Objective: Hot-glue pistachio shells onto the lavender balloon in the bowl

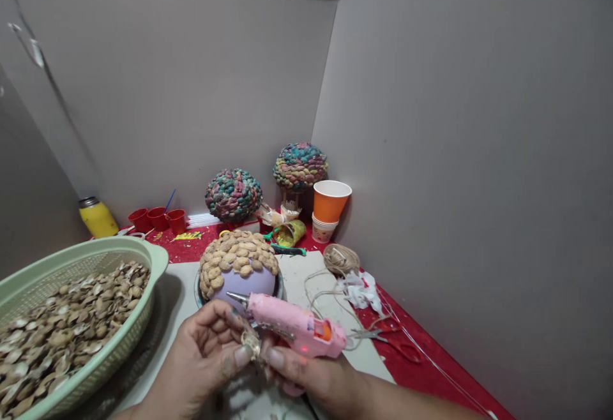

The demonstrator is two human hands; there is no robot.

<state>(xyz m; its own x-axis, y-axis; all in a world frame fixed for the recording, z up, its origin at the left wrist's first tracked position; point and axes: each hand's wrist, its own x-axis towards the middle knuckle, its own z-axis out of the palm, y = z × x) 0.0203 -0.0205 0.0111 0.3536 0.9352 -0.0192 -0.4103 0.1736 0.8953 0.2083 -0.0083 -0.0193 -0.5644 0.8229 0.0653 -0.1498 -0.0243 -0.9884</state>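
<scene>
Small tan curved shell piece [251, 343] pinched between thumb and fingers of the left hand [205, 343], long axis hard to read; right thumb close by, contact uncertain. Right hand [318, 372] wraps a pink plastic glue gun [297, 323], metal nozzle aimed left, just beyond the shell. Farther ahead: lavender rounded form [249, 281], upper part shell-covered, bare patch facing the hands, left nearer.

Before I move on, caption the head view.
Left hand holds a shell, right hand a glue gun, by a shell-studded ball.
</scene>
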